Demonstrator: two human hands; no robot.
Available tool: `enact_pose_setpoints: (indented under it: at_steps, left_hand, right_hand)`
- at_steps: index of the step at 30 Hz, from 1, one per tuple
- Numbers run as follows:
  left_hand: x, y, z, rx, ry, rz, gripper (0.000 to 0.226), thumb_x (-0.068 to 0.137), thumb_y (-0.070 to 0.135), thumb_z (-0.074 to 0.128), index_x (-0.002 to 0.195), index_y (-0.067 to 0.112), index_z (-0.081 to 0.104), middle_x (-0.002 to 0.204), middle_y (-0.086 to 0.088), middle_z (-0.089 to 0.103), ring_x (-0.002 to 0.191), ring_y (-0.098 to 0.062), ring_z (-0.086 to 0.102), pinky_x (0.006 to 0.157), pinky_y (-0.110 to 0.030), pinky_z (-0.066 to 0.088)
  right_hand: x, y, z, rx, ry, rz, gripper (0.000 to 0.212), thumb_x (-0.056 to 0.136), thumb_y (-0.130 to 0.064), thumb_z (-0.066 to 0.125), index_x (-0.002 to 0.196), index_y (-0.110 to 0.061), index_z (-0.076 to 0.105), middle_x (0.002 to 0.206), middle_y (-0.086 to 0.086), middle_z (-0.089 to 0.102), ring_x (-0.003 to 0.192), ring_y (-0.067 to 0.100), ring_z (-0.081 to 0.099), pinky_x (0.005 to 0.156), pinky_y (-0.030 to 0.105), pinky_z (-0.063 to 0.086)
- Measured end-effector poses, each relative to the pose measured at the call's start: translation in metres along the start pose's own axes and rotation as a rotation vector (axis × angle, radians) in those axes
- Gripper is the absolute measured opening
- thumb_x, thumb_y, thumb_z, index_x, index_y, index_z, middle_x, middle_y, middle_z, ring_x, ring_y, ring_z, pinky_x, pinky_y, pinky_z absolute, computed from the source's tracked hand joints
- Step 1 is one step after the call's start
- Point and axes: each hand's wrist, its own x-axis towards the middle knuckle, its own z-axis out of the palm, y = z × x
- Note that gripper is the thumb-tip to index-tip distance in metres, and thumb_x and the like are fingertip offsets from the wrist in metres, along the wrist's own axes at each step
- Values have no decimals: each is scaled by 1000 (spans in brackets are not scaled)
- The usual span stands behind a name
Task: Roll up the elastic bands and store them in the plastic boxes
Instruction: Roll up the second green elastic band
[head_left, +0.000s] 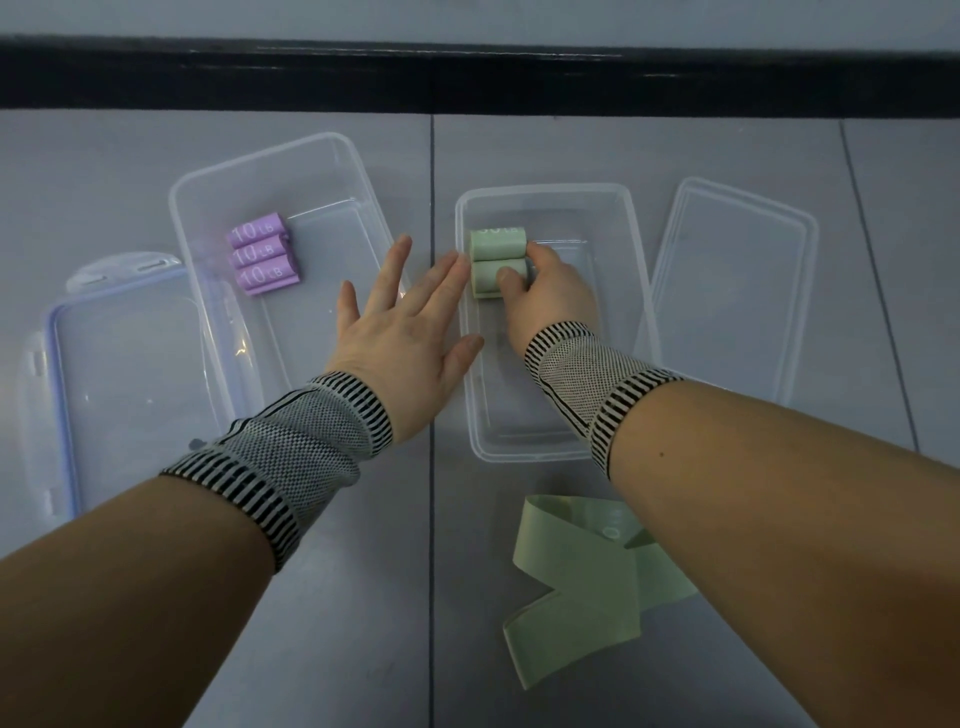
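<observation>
Two clear plastic boxes stand open on the grey table. The left box (322, 156) holds three rolled purple bands (262, 254) marked 10 LB. In the right box (550, 195) lie two rolled green bands side by side. My right hand (545, 291) reaches into that box with its fingers closed on the nearer green roll (488, 278), which rests against the farther green roll (496, 243). My left hand (405, 332) is flat with fingers spread, its fingertips touching the right box's left wall. An unrolled green band (571, 587) lies folded on the table near me, partly under my right forearm.
A blue-rimmed lid (124, 374) lies to the left of the left box. A clear lid (727, 280) lies to the right of the right box. A black strip (467, 78) runs along the table's far edge. Both wrists wear striped knit bands.
</observation>
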Motion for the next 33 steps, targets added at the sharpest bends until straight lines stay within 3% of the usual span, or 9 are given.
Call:
enact_pose_setpoints:
  at_steps: [7,14,21,26,29,33]
  left_hand:
    - [0,0,-1,12,-5,-6,70,89,54,16,150,26,-6,158,13,-2,143,-20,-20,113,-59,2]
    - [-1,0,0,20,9,-2,68,92,53,19,150,25,-4,158,12,-2,143,-21,-19,112,-59,2]
    - [-1,1,-1,24,16,1,68,92,50,19,150,24,-5,158,11,-3,144,-20,-19,113,-59,0]
    - [-4,5,-1,12,34,11,71,88,53,12,150,21,-2,159,9,-3,144,-19,-18,113,-58,0]
    - [-8,10,-1,8,46,19,73,88,56,12,150,21,-1,159,8,-3,144,-20,-17,112,-57,-1]
    - [-20,14,-3,17,84,62,77,84,61,7,150,21,4,159,5,2,145,-24,-13,111,-60,3]
  right_hand:
    - [-3,1,-8,51,-25,1,45,92,-39,52,135,-26,45,118,4,60,103,21,59,78,26,42]
    - [-8,3,-12,87,-50,-5,53,88,-40,58,137,-26,43,119,6,60,106,22,59,91,37,50]
    - [-16,7,-20,62,-60,-35,66,86,-40,63,144,-25,35,124,6,54,106,17,54,83,24,39]
    - [-25,5,-33,65,-47,-33,71,85,-41,64,145,-23,32,135,5,48,120,21,50,99,30,39]
    - [-37,2,-43,101,-42,-63,69,85,-40,65,145,-23,33,133,3,49,115,18,54,101,35,43]
    - [-59,-1,-58,168,-34,-81,64,87,-39,64,143,-27,35,129,-3,51,100,8,57,90,25,46]
